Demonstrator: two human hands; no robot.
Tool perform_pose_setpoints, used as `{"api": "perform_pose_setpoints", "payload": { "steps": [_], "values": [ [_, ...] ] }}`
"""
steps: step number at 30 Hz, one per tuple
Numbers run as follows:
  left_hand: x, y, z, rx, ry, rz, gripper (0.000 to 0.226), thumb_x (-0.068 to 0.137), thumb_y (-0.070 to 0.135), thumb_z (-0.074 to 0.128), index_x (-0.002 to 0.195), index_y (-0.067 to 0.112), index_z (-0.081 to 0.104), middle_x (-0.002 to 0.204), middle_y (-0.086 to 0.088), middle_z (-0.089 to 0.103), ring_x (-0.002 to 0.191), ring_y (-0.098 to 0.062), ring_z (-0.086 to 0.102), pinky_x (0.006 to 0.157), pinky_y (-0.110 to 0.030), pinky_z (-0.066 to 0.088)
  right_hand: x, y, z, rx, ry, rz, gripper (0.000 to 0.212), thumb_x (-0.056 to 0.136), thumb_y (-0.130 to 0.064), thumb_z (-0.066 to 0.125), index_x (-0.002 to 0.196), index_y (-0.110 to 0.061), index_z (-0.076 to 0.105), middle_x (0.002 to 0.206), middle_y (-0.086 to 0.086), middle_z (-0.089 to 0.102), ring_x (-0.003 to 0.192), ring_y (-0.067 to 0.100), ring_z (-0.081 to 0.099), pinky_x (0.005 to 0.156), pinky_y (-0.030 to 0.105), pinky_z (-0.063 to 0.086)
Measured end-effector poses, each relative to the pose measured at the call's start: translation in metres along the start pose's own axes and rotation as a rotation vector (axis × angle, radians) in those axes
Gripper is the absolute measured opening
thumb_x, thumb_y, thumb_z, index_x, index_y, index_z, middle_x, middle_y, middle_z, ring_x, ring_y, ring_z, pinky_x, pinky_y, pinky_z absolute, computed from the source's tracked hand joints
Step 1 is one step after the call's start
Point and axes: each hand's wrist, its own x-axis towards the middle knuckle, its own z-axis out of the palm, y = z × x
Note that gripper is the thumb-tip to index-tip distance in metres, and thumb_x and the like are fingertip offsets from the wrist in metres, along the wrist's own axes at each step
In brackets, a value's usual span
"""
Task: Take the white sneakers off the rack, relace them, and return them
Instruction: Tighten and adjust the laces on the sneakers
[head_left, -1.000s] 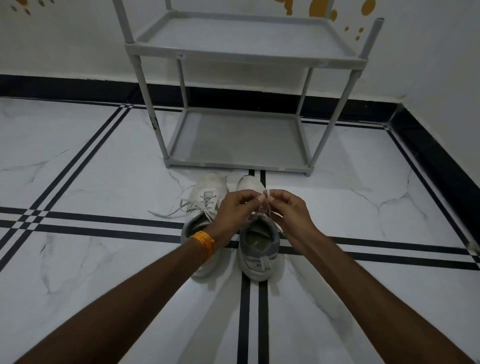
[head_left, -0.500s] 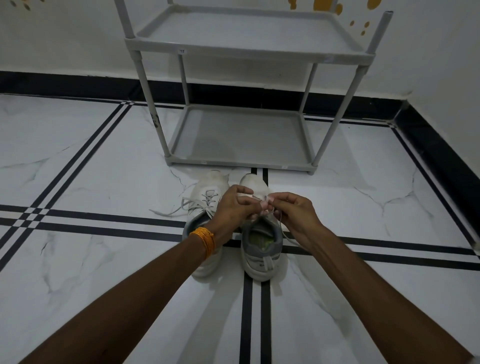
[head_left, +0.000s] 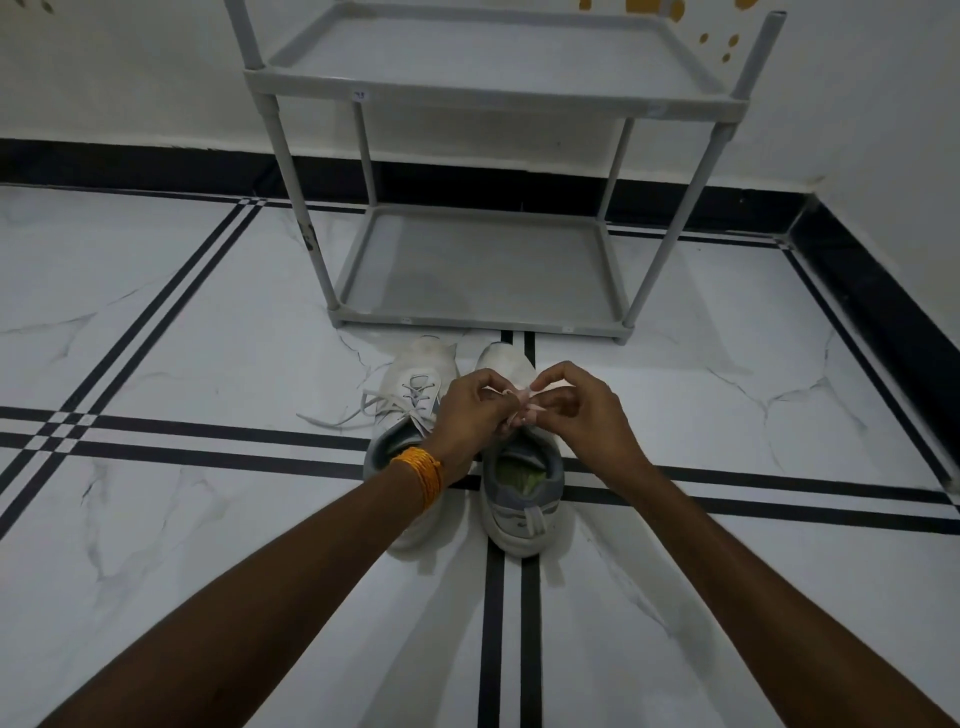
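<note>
Two white sneakers stand side by side on the floor, toes toward the rack. The left sneaker (head_left: 415, 384) has its lace trailing loose to the left. Above the tongue of the right sneaker (head_left: 519, 493), my left hand (head_left: 472, 410) and my right hand (head_left: 582, 410) meet, each pinching a strand of that shoe's white lace (head_left: 511, 402). An orange band circles my left wrist. The grey two-shelf rack (head_left: 483, 317) stands just beyond the shoes with both shelves bare.
White marble floor with black inlay stripes crossing under the shoes. A white wall with a black skirting (head_left: 883, 291) runs behind the rack and along the right side.
My hands have stayed together over the right sneaker, working the lace; my fingers have shifted slightly and the view has tilted a little upward.
</note>
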Motion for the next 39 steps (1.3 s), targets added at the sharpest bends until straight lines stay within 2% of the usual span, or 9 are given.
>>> {"api": "perform_pose_setpoints", "payload": {
  "steps": [3, 7, 12, 17, 24, 27, 32, 35, 39],
  "values": [
    [-0.002, -0.001, 0.0, 0.186, 0.031, 0.114, 0.02, 0.086, 0.024, 0.071, 0.093, 0.006, 0.07, 0.088, -0.01, 0.073, 0.081, -0.02, 0.07, 0.072, -0.026, 0.057, -0.005, 0.0, 0.006, -0.242, 0.054, -0.168, 0.012, 0.089, -0.012, 0.066, 0.101, -0.014, 0.068, 0.093, 0.003, 0.074, 0.085, 0.012, 0.07, 0.081, 0.024, 0.058],
    [-0.005, 0.001, -0.001, 0.385, 0.04, 0.304, 0.014, 0.082, 0.021, 0.075, 0.086, 0.009, 0.067, 0.081, -0.003, 0.073, 0.076, -0.011, 0.069, 0.071, -0.02, 0.057, -0.008, -0.004, 0.012, -0.411, 0.051, -0.208, 0.018, 0.094, -0.015, 0.055, 0.102, -0.007, 0.069, 0.098, 0.011, 0.071, 0.088, 0.022, 0.063, 0.085, 0.037, 0.053],
    [-0.007, 0.001, -0.002, 0.642, 0.03, 0.562, 0.007, 0.087, 0.015, 0.069, 0.09, 0.014, 0.063, 0.082, -0.003, 0.073, 0.074, -0.015, 0.067, 0.073, -0.032, 0.058, -0.003, -0.009, 0.018, -0.681, -0.026, -0.135, 0.023, 0.092, -0.018, 0.06, 0.112, -0.006, 0.063, 0.112, 0.013, 0.057, 0.105, 0.025, 0.05, 0.085, 0.026, 0.037],
    [-0.005, 0.006, -0.002, 0.775, 0.035, 0.636, 0.019, 0.093, 0.014, 0.061, 0.11, 0.013, 0.066, 0.095, -0.008, 0.075, 0.085, -0.021, 0.069, 0.079, -0.032, 0.055, 0.002, -0.018, 0.009, -0.557, 0.006, -0.052, 0.022, 0.095, -0.014, 0.057, 0.11, -0.001, 0.067, 0.108, 0.017, 0.065, 0.099, 0.028, 0.058, 0.084, 0.025, 0.04],
    [-0.001, 0.011, -0.003, 1.003, -0.039, 0.648, 0.019, 0.093, 0.017, 0.056, 0.099, 0.009, 0.072, 0.088, -0.009, 0.069, 0.079, -0.019, 0.054, 0.072, -0.029, 0.043, -0.001, -0.007, 0.007, -0.517, -0.002, -0.034, 0.023, 0.097, -0.017, 0.051, 0.091, -0.004, 0.069, 0.092, 0.014, 0.066, 0.085, 0.022, 0.054, 0.074, 0.027, 0.037],
    [0.0, 0.014, -0.003, 0.964, -0.085, 0.549, 0.02, 0.094, 0.014, 0.054, 0.097, 0.005, 0.072, 0.089, -0.011, 0.065, 0.077, -0.016, 0.046, 0.074, -0.033, 0.046, 0.0, -0.002, 0.007, -0.55, -0.017, -0.082, 0.021, 0.097, -0.018, 0.052, 0.093, -0.005, 0.067, 0.093, 0.012, 0.066, 0.089, 0.028, 0.055, 0.077, 0.033, 0.041],
    [0.002, 0.027, -0.01, 0.28, -0.306, -0.069, 0.025, 0.098, 0.015, 0.052, 0.096, 0.002, 0.073, 0.085, -0.009, 0.067, 0.076, -0.015, 0.055, 0.07, -0.026, 0.044, -0.003, -0.002, 0.003, -0.453, -0.014, -0.111, 0.024, 0.096, -0.025, 0.05, 0.107, -0.01, 0.066, 0.108, 0.01, 0.067, 0.1, 0.025, 0.057, 0.089, 0.038, 0.046],
    [0.0, 0.031, -0.011, 0.135, -0.31, -0.158, 0.024, 0.097, 0.015, 0.053, 0.085, 0.008, 0.073, 0.067, -0.002, 0.056, 0.066, -0.013, 0.044, 0.061, -0.023, 0.038, -0.005, -0.002, 0.002, -0.536, 0.049, -0.208, 0.035, 0.089, -0.035, 0.06, 0.12, -0.019, 0.062, 0.123, 0.007, 0.058, 0.115, 0.022, 0.047, 0.098, 0.036, 0.039],
    [0.002, 0.031, -0.012, 0.177, -0.29, -0.18, 0.025, 0.096, 0.009, 0.051, 0.082, 0.004, 0.071, 0.069, -0.005, 0.057, 0.068, -0.015, 0.046, 0.062, -0.023, 0.042, -0.006, -0.011, -0.002, -0.664, 0.024, -0.348, 0.022, 0.085, -0.029, 0.068, 0.102, -0.016, 0.068, 0.104, 0.005, 0.067, 0.097, 0.021, 0.055, 0.086, 0.037, 0.046]
  ]
}}
